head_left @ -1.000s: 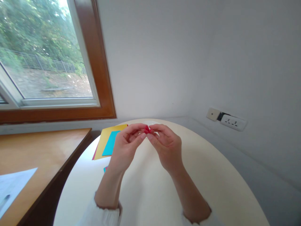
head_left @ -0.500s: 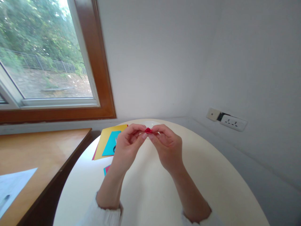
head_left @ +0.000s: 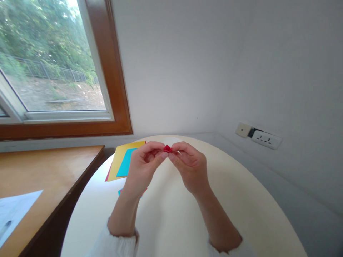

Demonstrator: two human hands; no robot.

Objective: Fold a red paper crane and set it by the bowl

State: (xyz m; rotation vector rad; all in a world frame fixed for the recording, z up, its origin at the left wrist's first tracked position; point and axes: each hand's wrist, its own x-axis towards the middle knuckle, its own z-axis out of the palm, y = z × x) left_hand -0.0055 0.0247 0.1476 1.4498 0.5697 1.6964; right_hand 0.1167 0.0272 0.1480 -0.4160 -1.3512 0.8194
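Head view | left hand (head_left: 142, 167) and right hand (head_left: 193, 169): pinch small red folded paper-like piece (head_left: 167, 148) between fingertips | piece: just below frame centre | flat yellow paper-like sheet (head_left: 117, 162): left of centre

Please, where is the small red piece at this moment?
In the head view, the small red piece is near the middle, held between the left hand and the right hand, to the right of the yellow sheet.
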